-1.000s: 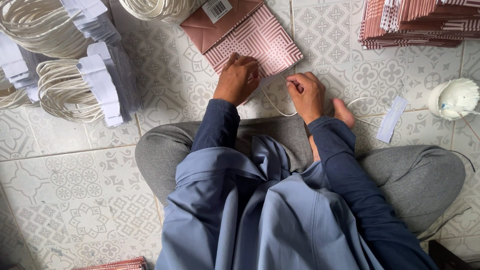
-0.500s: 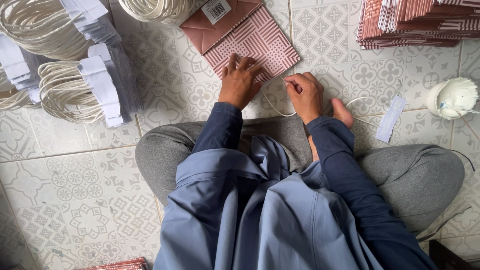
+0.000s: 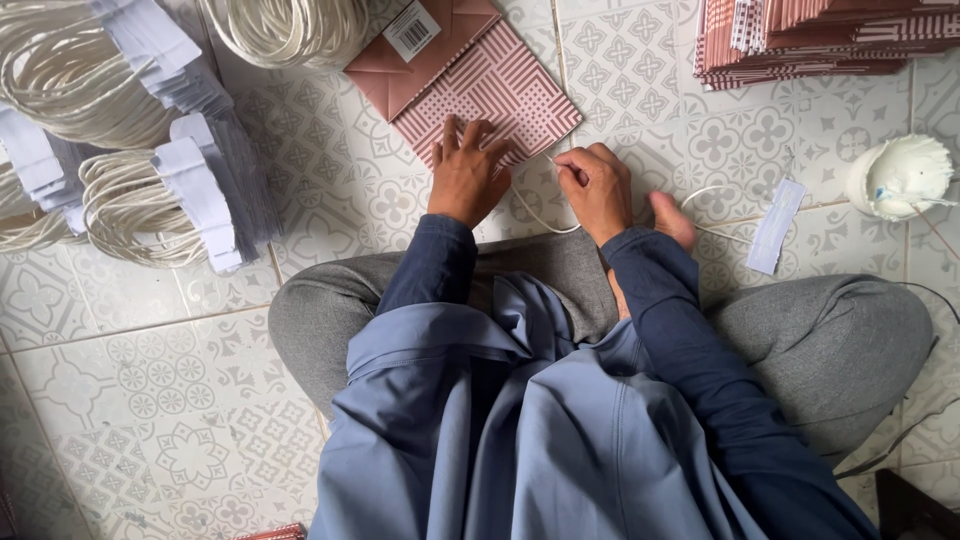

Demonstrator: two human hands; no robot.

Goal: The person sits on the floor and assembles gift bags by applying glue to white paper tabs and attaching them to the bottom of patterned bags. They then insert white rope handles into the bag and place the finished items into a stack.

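Directly ahead of the crossed legs, the left hand point(image 3: 466, 172) is lying flat with fingers spread on the patterned paper bag point(image 3: 490, 92), evidently pinning it to the tiled floor point(image 3: 140, 400) so it cannot slide. Just beside it, the right hand point(image 3: 596, 188) is pinching a white cord handle point(image 3: 545, 222) at the bag's near edge. Bundled cord handles point(image 3: 130, 205) are sitting well left of the hands; a stack of flat bags point(image 3: 820, 40) is lying beyond the right hand

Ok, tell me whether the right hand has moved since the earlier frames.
No. The right hand stays just left of the bare foot, pinching the white cord beside the paper bag.
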